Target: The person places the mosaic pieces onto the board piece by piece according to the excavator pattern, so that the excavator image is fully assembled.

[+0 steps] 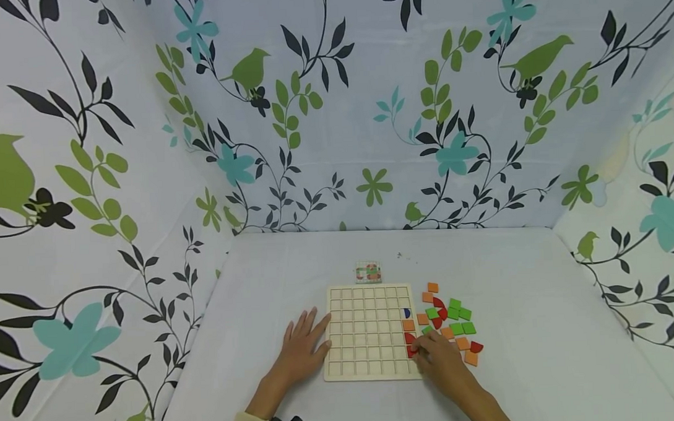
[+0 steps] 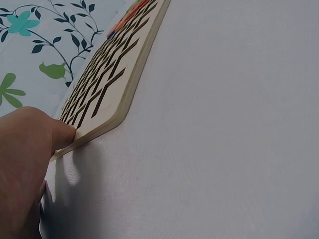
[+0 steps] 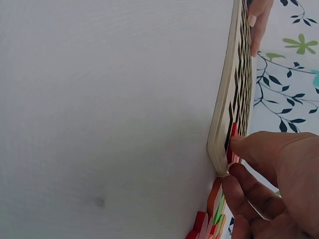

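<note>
A pale wooden grid board lies on the white table. Down its right column sit a small blue half-round piece, an orange square and a red rounded piece. Just below these, my right hand pinches another red piece at the board, thumb on one side and fingertips close beside it. My left hand rests at the board's left edge with fingers extended; its thumb touches the rim in the left wrist view.
Loose green squares, orange squares and red rounded pieces lie scattered right of the board, some partly behind my right hand. A small patterned card lies beyond the board's far edge. Leaf-printed cloth encloses the table.
</note>
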Demonstrator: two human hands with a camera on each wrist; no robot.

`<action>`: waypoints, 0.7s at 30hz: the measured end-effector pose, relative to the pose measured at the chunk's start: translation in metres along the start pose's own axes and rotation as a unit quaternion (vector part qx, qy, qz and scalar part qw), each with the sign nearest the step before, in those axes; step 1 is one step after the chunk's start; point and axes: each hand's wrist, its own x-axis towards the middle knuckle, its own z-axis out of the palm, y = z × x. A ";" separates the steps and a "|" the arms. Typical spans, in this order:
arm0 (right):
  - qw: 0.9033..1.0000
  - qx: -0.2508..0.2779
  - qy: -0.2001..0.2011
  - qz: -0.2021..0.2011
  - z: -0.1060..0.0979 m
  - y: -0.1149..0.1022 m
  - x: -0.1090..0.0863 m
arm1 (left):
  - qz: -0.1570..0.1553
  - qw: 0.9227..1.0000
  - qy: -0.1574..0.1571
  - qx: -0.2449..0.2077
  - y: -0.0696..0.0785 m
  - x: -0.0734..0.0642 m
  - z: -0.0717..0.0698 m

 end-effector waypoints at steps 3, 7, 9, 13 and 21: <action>1.000 -0.001 0.005 -0.003 -0.001 -0.002 -0.001 | -0.001 1.000 0.000 -0.003 0.000 0.000 0.000; 1.000 -0.004 0.013 -0.010 -0.001 -0.002 -0.001 | 0.000 1.000 0.002 -0.003 0.000 -0.001 0.000; 1.000 -0.006 0.016 -0.009 0.000 -0.002 -0.001 | 0.000 1.000 0.002 -0.004 0.000 -0.001 0.000; 1.000 -0.007 0.018 -0.006 0.003 -0.001 -0.001 | 0.003 1.000 0.003 -0.005 0.000 -0.001 -0.001; 1.000 0.010 0.011 0.005 0.001 0.005 0.004 | 0.010 1.000 0.008 -0.006 0.002 -0.001 -0.002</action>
